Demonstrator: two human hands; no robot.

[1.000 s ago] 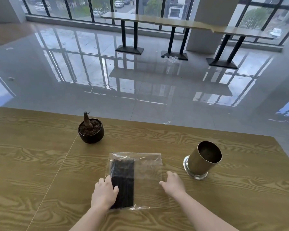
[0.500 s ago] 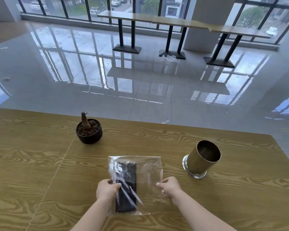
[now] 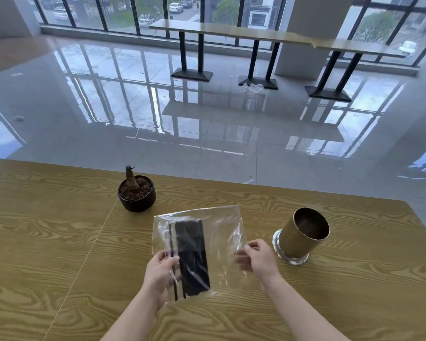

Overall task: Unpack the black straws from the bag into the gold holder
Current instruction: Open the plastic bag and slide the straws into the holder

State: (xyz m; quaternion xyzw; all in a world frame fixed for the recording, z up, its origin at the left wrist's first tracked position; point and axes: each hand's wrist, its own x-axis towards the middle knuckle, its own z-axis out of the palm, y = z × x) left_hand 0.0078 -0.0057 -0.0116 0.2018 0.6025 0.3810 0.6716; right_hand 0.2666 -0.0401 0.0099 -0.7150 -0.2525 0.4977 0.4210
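Clear plastic bag (black straws inside) sits pinched between your hands, left hand and right hand at its sides, above the tabletop; gold holder stands just right.

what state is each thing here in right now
bag, held up between both hands, straws inside
straws, bundled in the bag, none taken out
holder, standing on the table, no straws in it
plant pot, upright on the table, bare stem
left hand, grips the bag's left edge
right hand, pinches the bag's right edge
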